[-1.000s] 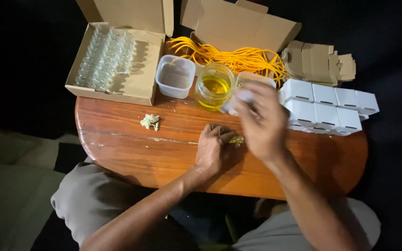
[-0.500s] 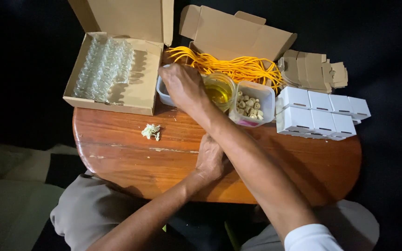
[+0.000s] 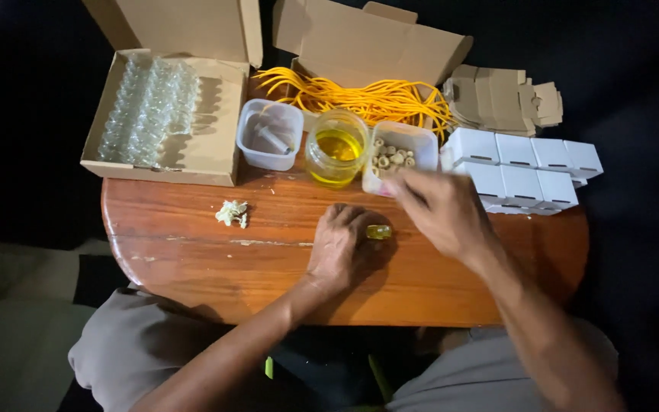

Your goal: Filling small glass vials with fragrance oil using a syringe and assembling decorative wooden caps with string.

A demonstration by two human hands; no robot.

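Note:
My left hand (image 3: 341, 246) rests on the wooden table (image 3: 192, 267), fingers closed around a small vial of yellow liquid (image 3: 379, 232) that pokes out to the right. Just right of it hovers my right hand (image 3: 440, 210), blurred, fingers curled; whether it holds anything I cannot tell. Behind the hands stand a glass jar of yellow oil (image 3: 335, 147), a clear tub of small corks (image 3: 398, 156) and a clear tub with droppers (image 3: 270, 134).
An open cardboard box of several empty glass vials (image 3: 154, 107) sits back left. Yellow cords (image 3: 360, 95) lie behind the jar. Small white boxes (image 3: 524, 172) stand at the right, flat cardboard blanks (image 3: 501, 95) behind them. A crumpled scrap (image 3: 233, 213) lies on the table.
My right hand drew back from the tub at the back left, across the jar, to the near right beside the vial. My left hand stayed put on the vial.

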